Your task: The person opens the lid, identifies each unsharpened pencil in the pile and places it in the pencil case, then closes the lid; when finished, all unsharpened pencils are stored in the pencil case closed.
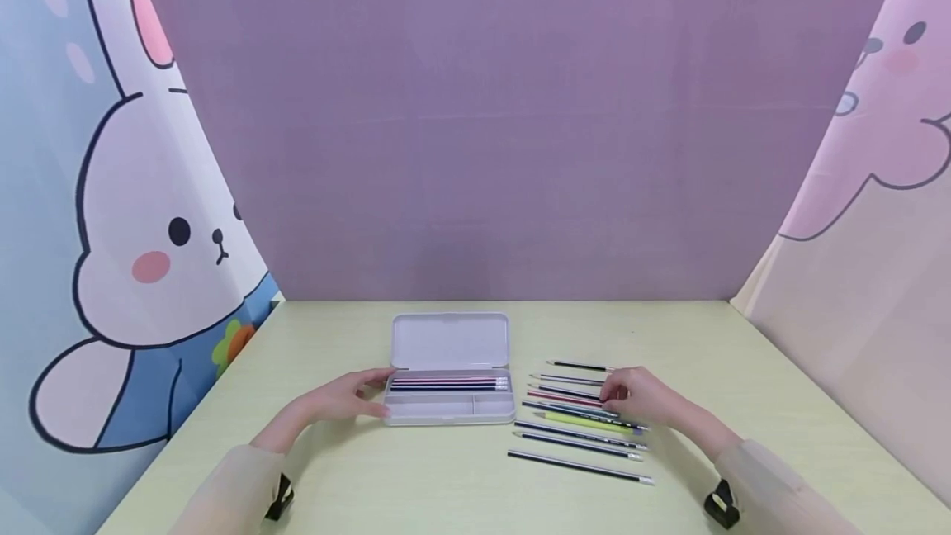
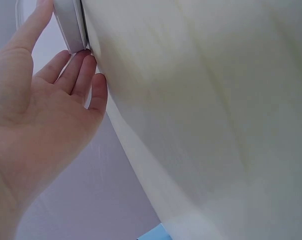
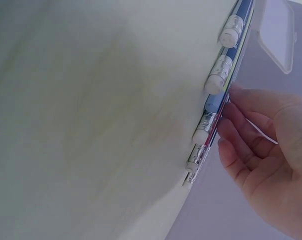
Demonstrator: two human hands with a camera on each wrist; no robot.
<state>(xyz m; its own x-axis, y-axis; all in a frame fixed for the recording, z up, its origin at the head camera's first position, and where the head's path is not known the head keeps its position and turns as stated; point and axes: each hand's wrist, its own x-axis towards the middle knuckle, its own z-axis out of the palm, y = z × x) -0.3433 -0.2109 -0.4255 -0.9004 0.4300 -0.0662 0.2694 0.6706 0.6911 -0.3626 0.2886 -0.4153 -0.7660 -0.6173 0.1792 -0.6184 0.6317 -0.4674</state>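
A white pencil case (image 1: pixel 431 409) lies with its lid (image 1: pixel 450 340) raised at the back. Several striped pencils (image 1: pixel 446 384) rest in its long rear compartment. My left hand (image 1: pixel 343 396) holds the case's left end between thumb and fingers; in the left wrist view, the case (image 2: pixel 70 25) shows between them. To the right, several pencils lie in a loose column, among them a dark striped pencil (image 1: pixel 579 467) at the front and a yellow-green pen-like stick (image 1: pixel 590 422). Over the column's right part, my right hand (image 1: pixel 642 397) pinches a pencil, mostly hidden by the fingers.
The pale table (image 1: pixel 416 485) carries the case and pencils. Behind it hangs a purple-grey cloth (image 1: pixel 483 130). A rabbit-print curtain (image 1: pixel 149 172) stands at the left, another printed curtain (image 1: pixel 884 213) at the right. White eraser ends (image 3: pixel 218 74) point toward the right hand's side.
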